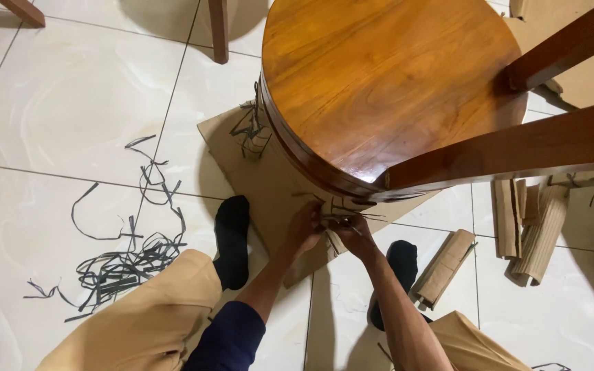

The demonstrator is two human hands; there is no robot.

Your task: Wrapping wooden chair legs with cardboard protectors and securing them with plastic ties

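The dark strap [344, 218] sits at the lower edge of the round wooden table [379, 75], which lies tipped on its side so that the underside of its top faces the camera and the rim comes down low, within reach of someone sitting on the floor. Both hands meet at that spot: the left hand [305, 230] has its fingers curled in against the cardboard wrap [269, 185] just under the rim, and the right hand [356, 233] closes on the thin strands beside it, apparently pinching them, though the fingertips are too small and shadowed to tell exactly what each grips. The wrap hugs the rim and spreads out flat on the tile floor [70, 103], so it cushions the wood where the table rests. More dark strap [250, 130] hangs tangled higher up the same edge, still caught against the cardboard. Two table legs [517, 148] jut out to the right, clear of the floor because of the tilt. The person's feet in black socks [232, 237] are planted either side of the working spot, with tan trouser knees spread wide to keep the body close. A loose heap of cut strap pieces [122, 261] lies well apart to the left, and rolled cardboard pieces [537, 233] lie to the right under the legs.
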